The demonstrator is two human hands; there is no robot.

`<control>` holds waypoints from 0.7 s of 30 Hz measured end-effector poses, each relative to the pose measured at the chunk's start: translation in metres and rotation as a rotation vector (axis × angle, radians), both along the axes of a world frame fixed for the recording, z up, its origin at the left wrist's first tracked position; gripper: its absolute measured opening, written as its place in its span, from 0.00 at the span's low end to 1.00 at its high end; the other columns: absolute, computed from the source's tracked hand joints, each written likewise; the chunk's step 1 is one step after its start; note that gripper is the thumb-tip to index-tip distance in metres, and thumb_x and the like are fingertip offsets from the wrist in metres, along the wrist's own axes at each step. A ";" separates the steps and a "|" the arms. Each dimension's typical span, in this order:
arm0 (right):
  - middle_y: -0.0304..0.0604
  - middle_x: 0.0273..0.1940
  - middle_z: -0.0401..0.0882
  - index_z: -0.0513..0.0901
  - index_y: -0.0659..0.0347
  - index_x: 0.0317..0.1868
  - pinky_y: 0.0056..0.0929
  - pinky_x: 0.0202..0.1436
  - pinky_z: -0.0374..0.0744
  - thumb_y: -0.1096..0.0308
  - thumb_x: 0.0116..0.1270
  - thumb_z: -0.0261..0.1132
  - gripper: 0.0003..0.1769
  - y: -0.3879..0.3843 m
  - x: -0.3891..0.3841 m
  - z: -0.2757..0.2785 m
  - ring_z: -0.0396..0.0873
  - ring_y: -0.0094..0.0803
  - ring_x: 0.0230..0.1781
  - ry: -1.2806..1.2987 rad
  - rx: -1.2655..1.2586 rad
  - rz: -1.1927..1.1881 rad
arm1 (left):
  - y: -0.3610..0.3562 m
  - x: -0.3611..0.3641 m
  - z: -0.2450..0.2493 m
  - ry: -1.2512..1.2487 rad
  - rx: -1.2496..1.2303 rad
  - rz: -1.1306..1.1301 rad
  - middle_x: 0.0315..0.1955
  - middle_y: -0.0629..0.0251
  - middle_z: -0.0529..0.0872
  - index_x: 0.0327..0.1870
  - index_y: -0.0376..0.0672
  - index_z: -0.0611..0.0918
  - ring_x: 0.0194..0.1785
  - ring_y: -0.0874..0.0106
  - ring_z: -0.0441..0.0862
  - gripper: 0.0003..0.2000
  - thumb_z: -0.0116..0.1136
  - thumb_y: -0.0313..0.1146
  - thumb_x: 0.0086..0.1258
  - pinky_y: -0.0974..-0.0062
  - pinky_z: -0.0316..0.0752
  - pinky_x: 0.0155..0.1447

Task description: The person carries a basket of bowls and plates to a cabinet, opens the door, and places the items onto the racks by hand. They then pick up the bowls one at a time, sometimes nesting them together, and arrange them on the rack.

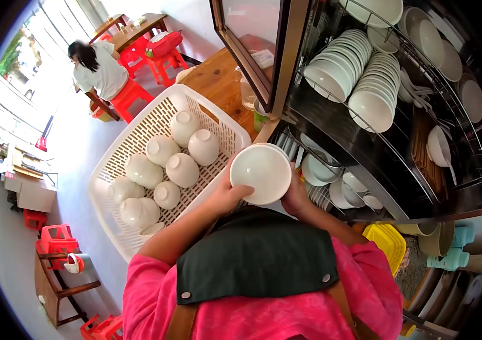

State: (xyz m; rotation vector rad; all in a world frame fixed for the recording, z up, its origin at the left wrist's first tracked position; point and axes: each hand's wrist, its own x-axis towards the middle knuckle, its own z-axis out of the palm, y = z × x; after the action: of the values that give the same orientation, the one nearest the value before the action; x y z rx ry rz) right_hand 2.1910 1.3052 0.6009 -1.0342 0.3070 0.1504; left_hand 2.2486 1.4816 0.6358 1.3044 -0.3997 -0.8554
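In front of my chest I hold a small stack of white bowls (261, 172), tilted so that the inside of the top one faces me; a second rim shows behind it. My left hand (231, 195) grips the left side, its thumb over the rim. Around the right side is my right hand (295, 195), its fingers partly hidden. To the left, a white slotted plastic basket (117, 122) holds several upside-down white bowls (182, 170). On my right, a dish cabinet stands with wire racks; rows of nested white bowls (372, 101) fill part of its upper rack.
The cabinet's framed glass door (252, 45) hangs open beyond the basket. A wooden table (218, 76) carries a jar and a green cup. Chopsticks (421, 150) and spoons share the rack. A yellow basket (385, 246) sits below. A person (105, 71) sits on a red stool farther off.
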 end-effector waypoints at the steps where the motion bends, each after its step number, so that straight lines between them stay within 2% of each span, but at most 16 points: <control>1: 0.43 0.46 0.74 0.60 0.54 0.61 0.20 0.31 0.75 0.45 0.69 0.38 0.28 0.003 0.000 0.005 0.77 0.24 0.36 -0.101 0.079 -0.064 | -0.004 -0.001 -0.002 -0.140 -0.048 0.109 0.58 0.59 0.63 0.64 0.39 0.50 0.62 0.69 0.60 0.37 0.52 0.25 0.52 0.69 0.57 0.63; 2: 0.44 0.52 0.70 0.58 0.55 0.63 0.22 0.40 0.76 0.47 0.69 0.39 0.28 0.004 0.002 0.009 0.76 0.26 0.43 -0.203 0.157 -0.126 | -0.008 -0.001 -0.002 -0.281 -0.095 0.220 0.56 0.59 0.65 0.63 0.38 0.52 0.60 0.69 0.62 0.35 0.48 0.21 0.49 0.70 0.57 0.62; 3: 0.44 0.52 0.70 0.58 0.55 0.63 0.22 0.40 0.76 0.47 0.69 0.39 0.28 -0.001 0.001 0.008 0.76 0.26 0.43 -0.204 0.154 -0.134 | -0.013 -0.001 -0.001 -0.279 -0.099 0.211 0.56 0.59 0.65 0.63 0.38 0.52 0.60 0.69 0.62 0.35 0.48 0.21 0.49 0.70 0.57 0.62; 5: 0.47 0.59 0.62 0.53 0.58 0.66 0.26 0.54 0.70 0.59 0.68 0.47 0.29 -0.015 0.006 0.011 0.70 0.31 0.53 -0.337 -0.188 -0.172 | -0.024 0.001 0.004 -0.463 -0.075 0.401 0.50 0.55 0.65 0.60 0.37 0.54 0.57 0.65 0.64 0.33 0.43 0.20 0.46 0.69 0.58 0.62; 6: 0.47 0.59 0.62 0.53 0.58 0.66 0.26 0.54 0.70 0.59 0.68 0.47 0.29 -0.018 0.007 0.017 0.70 0.31 0.53 -0.341 -0.192 -0.179 | -0.028 0.002 0.005 -0.466 -0.081 0.394 0.50 0.55 0.65 0.60 0.37 0.54 0.57 0.65 0.64 0.33 0.43 0.20 0.46 0.69 0.58 0.62; 8: 0.49 0.58 0.64 0.55 0.60 0.65 0.28 0.55 0.69 0.70 0.61 0.53 0.31 -0.025 0.006 0.034 0.71 0.35 0.52 -0.387 -0.531 -0.162 | -0.034 0.003 0.006 -0.615 0.003 0.450 0.50 0.51 0.64 0.59 0.37 0.54 0.57 0.62 0.63 0.32 0.42 0.18 0.46 0.67 0.56 0.63; 9: 0.49 0.54 0.69 0.60 0.61 0.62 0.28 0.52 0.71 0.76 0.54 0.57 0.33 -0.025 0.008 0.035 0.72 0.33 0.50 -0.413 -0.619 -0.180 | -0.038 0.004 0.005 -0.616 0.000 0.438 0.50 0.51 0.64 0.59 0.37 0.54 0.57 0.62 0.63 0.32 0.42 0.18 0.46 0.67 0.56 0.63; 10: 0.49 0.54 0.69 0.60 0.61 0.62 0.28 0.52 0.71 0.76 0.54 0.57 0.33 -0.026 0.010 0.035 0.72 0.33 0.50 -0.411 -0.620 -0.194 | -0.042 0.004 0.003 -0.656 0.016 0.446 0.51 0.50 0.63 0.59 0.37 0.54 0.58 0.60 0.62 0.32 0.43 0.19 0.47 0.66 0.56 0.63; 12: 0.47 0.46 0.75 0.65 0.62 0.58 0.26 0.49 0.73 0.77 0.50 0.57 0.30 -0.030 0.014 0.036 0.74 0.29 0.47 -0.366 -0.836 -0.278 | -0.049 0.001 0.007 -0.698 0.027 0.440 0.52 0.48 0.62 0.59 0.37 0.54 0.58 0.58 0.61 0.32 0.43 0.19 0.47 0.65 0.55 0.64; 13: 0.44 0.40 0.77 0.68 0.63 0.55 0.24 0.47 0.73 0.78 0.48 0.57 0.29 -0.030 0.017 0.036 0.75 0.27 0.42 -0.349 -0.722 -0.321 | -0.051 -0.002 0.010 -0.775 0.053 0.441 0.53 0.46 0.61 0.59 0.38 0.55 0.59 0.55 0.60 0.32 0.45 0.19 0.47 0.64 0.55 0.64; 15: 0.44 0.39 0.77 0.69 0.63 0.53 0.24 0.45 0.74 0.77 0.48 0.58 0.27 -0.034 0.019 0.031 0.75 0.26 0.40 -0.348 -0.652 -0.362 | -0.056 -0.005 0.017 -0.854 0.077 0.437 0.55 0.45 0.60 0.59 0.38 0.56 0.59 0.52 0.59 0.32 0.46 0.19 0.47 0.63 0.54 0.64; 17: 0.43 0.38 0.77 0.69 0.63 0.51 0.24 0.42 0.75 0.77 0.49 0.59 0.25 -0.034 0.019 0.031 0.75 0.25 0.38 -0.347 -0.580 -0.397 | -0.063 -0.008 0.020 -1.139 0.121 0.469 0.56 0.42 0.59 0.58 0.38 0.57 0.60 0.46 0.58 0.32 0.48 0.19 0.45 0.59 0.54 0.64; 19: 0.41 0.36 0.77 0.70 0.62 0.46 0.23 0.36 0.75 0.76 0.49 0.62 0.20 -0.032 0.019 0.037 0.75 0.23 0.34 -0.265 -0.524 -0.476 | -0.067 -0.011 0.028 -1.188 0.113 0.449 0.56 0.41 0.59 0.58 0.38 0.58 0.60 0.45 0.57 0.33 0.49 0.19 0.44 0.57 0.54 0.64; 21: 0.40 0.35 0.76 0.69 0.62 0.44 0.23 0.35 0.75 0.76 0.49 0.63 0.19 -0.031 0.020 0.035 0.75 0.22 0.33 -0.293 -0.466 -0.525 | -0.072 -0.012 0.030 -1.235 0.103 0.430 0.56 0.41 0.59 0.57 0.38 0.58 0.60 0.44 0.56 0.33 0.50 0.19 0.43 0.56 0.54 0.64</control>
State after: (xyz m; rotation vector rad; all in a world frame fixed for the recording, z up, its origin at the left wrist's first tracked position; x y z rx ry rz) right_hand 2.2113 1.2744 0.6356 -1.3792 0.3436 -0.5660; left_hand 2.2370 1.4100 0.6654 1.8220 -0.9811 0.3919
